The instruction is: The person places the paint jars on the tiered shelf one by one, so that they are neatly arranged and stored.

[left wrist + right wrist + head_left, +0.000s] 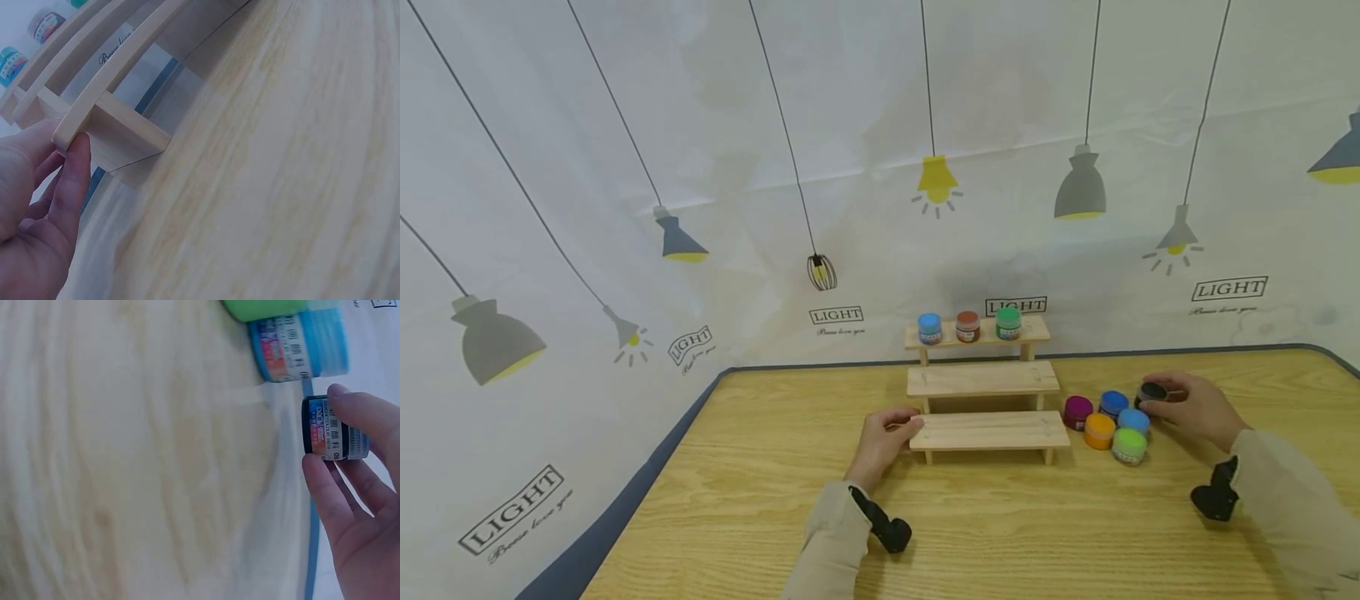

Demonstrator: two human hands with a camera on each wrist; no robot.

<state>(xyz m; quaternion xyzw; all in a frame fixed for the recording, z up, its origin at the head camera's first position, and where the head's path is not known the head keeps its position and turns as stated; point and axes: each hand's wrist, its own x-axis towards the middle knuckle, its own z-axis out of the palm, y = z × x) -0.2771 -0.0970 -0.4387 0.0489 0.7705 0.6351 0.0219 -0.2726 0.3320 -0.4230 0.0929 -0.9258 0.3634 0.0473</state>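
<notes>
My left hand (880, 443) pinches the left end of the lowest step of a three-tier wooden rack (988, 431), thumb and fingers on either side of the board in the left wrist view. A black paint jar (326, 428) is between the thumb and fingers of my right hand (1198, 410). Beside it on the table stand several more paint jars: purple (1078, 412), dark blue (1113, 404), orange (1099, 431), light blue (1133, 422) and light green (1129, 447). On the rack's top step sit a light blue jar (929, 328), a reddish-brown jar (967, 327) and a green jar (1008, 323).
The rack and jars stand on a wood-grain table (760, 500). Behind it hangs a pale backdrop (865, 200) printed with lamps and the word LIGHT. A black wrist camera (1216, 493) is strapped at the right sleeve, another camera (887, 527) at the left.
</notes>
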